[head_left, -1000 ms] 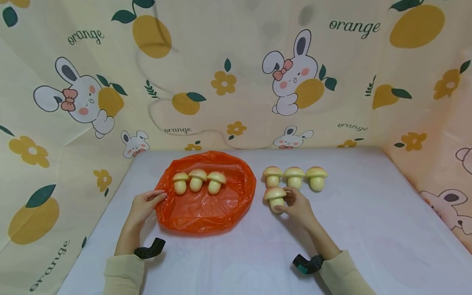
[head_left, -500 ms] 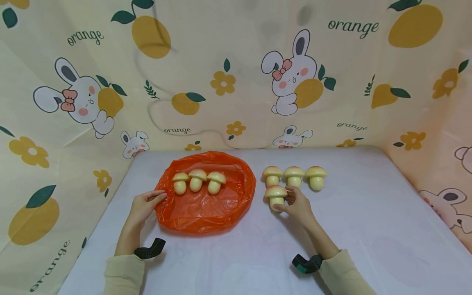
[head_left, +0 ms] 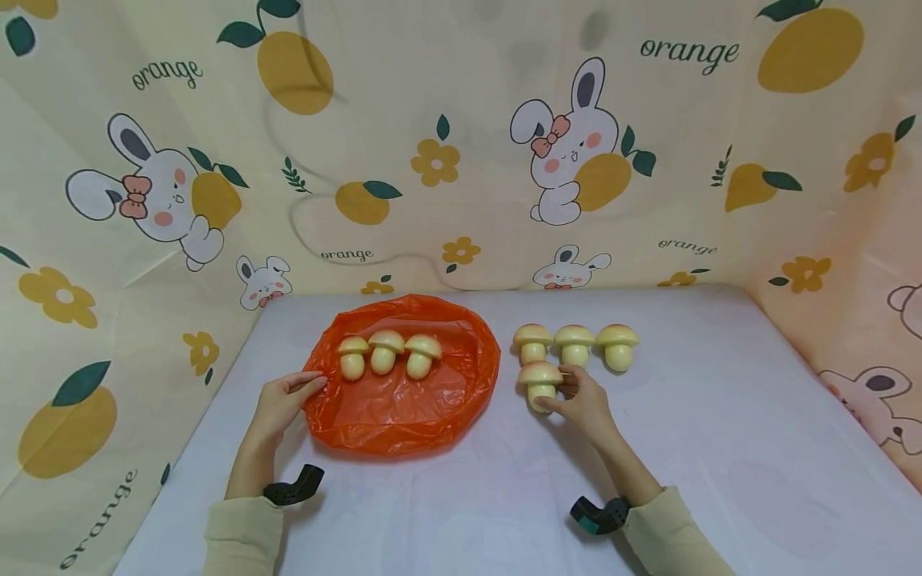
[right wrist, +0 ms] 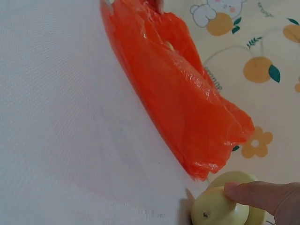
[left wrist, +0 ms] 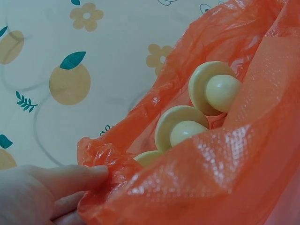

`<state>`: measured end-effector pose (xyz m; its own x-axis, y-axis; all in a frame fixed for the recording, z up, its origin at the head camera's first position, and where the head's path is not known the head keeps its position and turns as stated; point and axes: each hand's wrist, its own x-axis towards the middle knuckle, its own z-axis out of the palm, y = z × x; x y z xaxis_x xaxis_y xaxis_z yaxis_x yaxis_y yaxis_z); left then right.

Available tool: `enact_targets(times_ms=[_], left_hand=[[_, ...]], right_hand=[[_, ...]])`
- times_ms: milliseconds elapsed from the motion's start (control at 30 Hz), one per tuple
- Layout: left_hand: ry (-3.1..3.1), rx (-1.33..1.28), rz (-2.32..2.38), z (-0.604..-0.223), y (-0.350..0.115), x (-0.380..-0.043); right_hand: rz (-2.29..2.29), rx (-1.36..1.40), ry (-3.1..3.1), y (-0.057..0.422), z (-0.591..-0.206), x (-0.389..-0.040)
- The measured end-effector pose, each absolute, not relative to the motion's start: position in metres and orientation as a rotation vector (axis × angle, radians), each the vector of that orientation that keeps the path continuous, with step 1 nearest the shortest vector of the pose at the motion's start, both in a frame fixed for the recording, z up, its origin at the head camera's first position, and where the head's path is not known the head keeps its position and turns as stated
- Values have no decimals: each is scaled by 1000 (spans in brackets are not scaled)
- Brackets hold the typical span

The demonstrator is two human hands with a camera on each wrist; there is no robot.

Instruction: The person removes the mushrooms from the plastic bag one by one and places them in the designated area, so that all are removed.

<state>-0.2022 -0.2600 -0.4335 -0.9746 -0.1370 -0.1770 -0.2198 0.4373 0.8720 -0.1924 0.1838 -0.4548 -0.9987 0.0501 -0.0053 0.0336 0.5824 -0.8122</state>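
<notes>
In the head view, an orange-red plastic bag (head_left: 403, 440) lies spread with its mouth up. Three pale yellow-green toy mushrooms (head_left: 385, 352) lie in a row inside it. My left hand (head_left: 277, 408) pinches the bag's left rim; the thumb (left wrist: 79, 178) presses on the crumpled edge in the left wrist view. To the right of the bag, my right hand (head_left: 583, 404) grips another toy mushroom (head_left: 540, 382) between thumb and fingers, the thumb on its stem. That mushroom stands in front of a row of three more toy mushrooms (head_left: 575, 344).
A white-covered table (head_left: 446, 520) extends around the bag. Behind and at both sides hangs a cream cloth (head_left: 490, 216) printed with rabbits and oranges. Each wrist wears a black camera mount, the left mount (head_left: 295, 486) and the right mount (head_left: 601, 516).
The mushroom in my right hand has shifted very slightly to the right and away from me. The left hand, the bag and the other mushrooms have stayed in place.
</notes>
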Motion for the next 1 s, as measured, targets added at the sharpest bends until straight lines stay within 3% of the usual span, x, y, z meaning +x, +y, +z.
enact_targets(times_ms=[1000], left_hand=[[2598,-340,1557,-433,-258,-201]], right_hand=[[1359,-83,-2841,184,-449,-188]])
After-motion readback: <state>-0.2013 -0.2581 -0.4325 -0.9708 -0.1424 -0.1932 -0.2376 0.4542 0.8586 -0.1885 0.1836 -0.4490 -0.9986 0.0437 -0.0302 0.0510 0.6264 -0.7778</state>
